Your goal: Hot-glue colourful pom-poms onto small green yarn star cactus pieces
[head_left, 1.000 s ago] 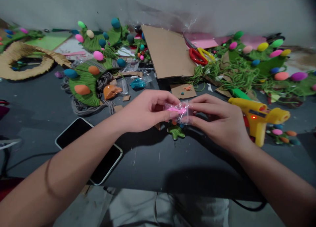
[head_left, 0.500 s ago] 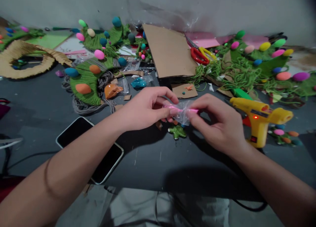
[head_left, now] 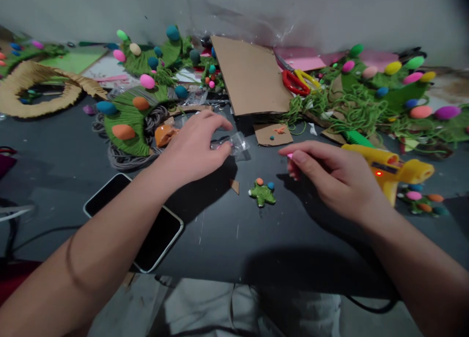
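Observation:
My right hand point(head_left: 330, 178) pinches a small bit of pink clay point(head_left: 290, 156) between thumb and index finger, above the dark table. My left hand point(head_left: 200, 144) is open, thumb and index finger spread apart, over a clear plastic bag point(head_left: 240, 145) with a little pink in it. The thumb overlaps the bag, and whether other fingers touch it is hidden. Between and below the hands lies a small green yarn-wrapped star shape point(head_left: 262, 194) with an orange ball and a blue ball on its upper points. A small cardboard scrap point(head_left: 235, 186) lies left of it.
A yellow glue gun point(head_left: 388, 168) with a red light lit stands partly behind my right hand. A phone point(head_left: 157, 237) lies under my left forearm. Behind are a cardboard sheet point(head_left: 252, 78), red-handled scissors point(head_left: 295, 83), tangled green yarn point(head_left: 355, 107) and a green wrapped crescent point(head_left: 128, 117).
My hands have moved apart. The left went left with the plastic bag and its fingers spread; the right moved slightly right, now holding a pink bit outside the bag. The star is uncovered.

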{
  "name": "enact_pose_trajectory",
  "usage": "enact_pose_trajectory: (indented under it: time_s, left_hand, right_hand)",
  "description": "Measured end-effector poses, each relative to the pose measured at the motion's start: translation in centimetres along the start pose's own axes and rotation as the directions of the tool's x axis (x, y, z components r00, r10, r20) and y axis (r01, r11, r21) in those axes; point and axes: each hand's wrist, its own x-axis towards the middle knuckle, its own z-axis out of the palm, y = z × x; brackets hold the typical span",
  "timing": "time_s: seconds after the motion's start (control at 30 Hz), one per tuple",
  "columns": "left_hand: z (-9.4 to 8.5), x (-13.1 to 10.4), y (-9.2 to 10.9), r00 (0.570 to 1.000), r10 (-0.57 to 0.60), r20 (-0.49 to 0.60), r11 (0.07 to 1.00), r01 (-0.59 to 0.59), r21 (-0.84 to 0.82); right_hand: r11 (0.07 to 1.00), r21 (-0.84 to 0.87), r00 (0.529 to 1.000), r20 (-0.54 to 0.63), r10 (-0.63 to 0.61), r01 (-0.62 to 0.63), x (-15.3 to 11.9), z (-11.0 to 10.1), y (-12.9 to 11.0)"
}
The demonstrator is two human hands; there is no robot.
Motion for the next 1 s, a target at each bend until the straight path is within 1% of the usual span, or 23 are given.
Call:
enact_pose_trajectory:
  time_s: [0.07,0.17,0.23,0.27,0.33,0.4,0.43,0.5,0.57,0.63,0.73,0.77,0.83,0.9,0.93,1.0]
  left_hand:
    - [-0.4,-0.1,0.7,0.997,0.036,-0.062,0.997,-0.040,-0.068]
    - [-1.0,-0.4,2.0,0.984,0.121,-0.132,0.979,-0.141,-0.147]
    - [-1.2,-0.6,2.6,0.975,0.189,-0.118,0.962,-0.208,-0.179]
    - [-1.3,-0.6,2.8,0.969,0.224,-0.107,0.952,-0.241,-0.190]
    - [-1.2,-0.7,2.9,0.957,0.280,-0.082,0.937,-0.291,-0.194]
    - [-1.0,-0.7,2.7,0.947,0.314,-0.071,0.930,-0.321,-0.180]
    - [-0.9,-0.7,2.6,0.944,0.322,-0.067,0.929,-0.329,-0.170]
    - [-0.8,-0.7,2.5,0.941,0.331,-0.064,0.928,-0.337,-0.159]
    - [-0.8,-0.7,2.4,0.939,0.338,-0.063,0.927,-0.344,-0.151]
    - [-0.8,-0.7,2.5,0.934,0.353,-0.055,0.922,-0.357,-0.149]
    - [-0.7,-0.8,2.5,0.925,0.378,-0.040,0.910,-0.379,-0.167]
    - [-0.6,-0.8,2.6,0.923,0.383,-0.035,0.906,-0.383,-0.178]
    - [-0.6,-0.9,2.7,0.922,0.385,-0.023,0.901,-0.382,-0.206]
    - [-0.7,-1.0,3.0,0.931,0.363,-0.026,0.898,-0.357,-0.258]
    - [-0.8,-1.1,3.2,0.940,0.340,-0.027,0.896,-0.332,-0.296]
    - [-1.0,-1.1,3.5,0.962,0.273,-0.005,0.882,-0.253,-0.397]
  right_hand:
    - [1.000,-0.015,1.000,-0.010,-0.003,0.002,0.0,-0.1,0.1]
    - [0.997,-0.007,0.995,-0.055,-0.080,0.079,-0.1,0.0,0.2]
    - [0.995,0.030,0.994,-0.048,-0.099,0.100,-0.2,0.2,0.2]
    - [0.995,0.061,0.996,-0.030,-0.080,0.082,-0.3,0.3,0.2]
    - [0.995,0.104,1.000,0.021,-0.006,0.004,-0.3,0.3,0.1]
    - [0.995,0.094,0.998,0.060,0.030,-0.035,-0.3,0.3,0.0]
    - [0.997,0.070,0.998,0.059,0.025,-0.029,-0.3,0.3,0.0]
    - [0.999,0.028,0.999,0.030,-0.036,0.036,-0.4,0.4,0.0]
    - [0.996,0.033,0.996,0.019,-0.087,0.086,-0.4,0.4,0.0]
    - [0.994,0.083,0.996,0.038,-0.076,0.073,-0.4,0.5,0.0]
    - [0.993,0.122,0.995,0.094,-0.009,-0.002,-0.4,0.6,-0.1]
    - [0.994,0.107,0.995,0.098,-0.009,-0.001,-0.4,0.6,-0.1]
    - [0.998,0.053,0.997,0.070,-0.044,0.040,-0.4,0.6,-0.1]
    - [0.995,0.038,0.995,0.035,-0.092,0.091,-0.4,0.7,-0.1]
    - [0.994,0.052,0.995,0.030,-0.098,0.096,-0.4,0.7,-0.1]
    - [0.990,0.128,0.996,0.042,-0.073,0.067,-0.5,0.9,0.0]
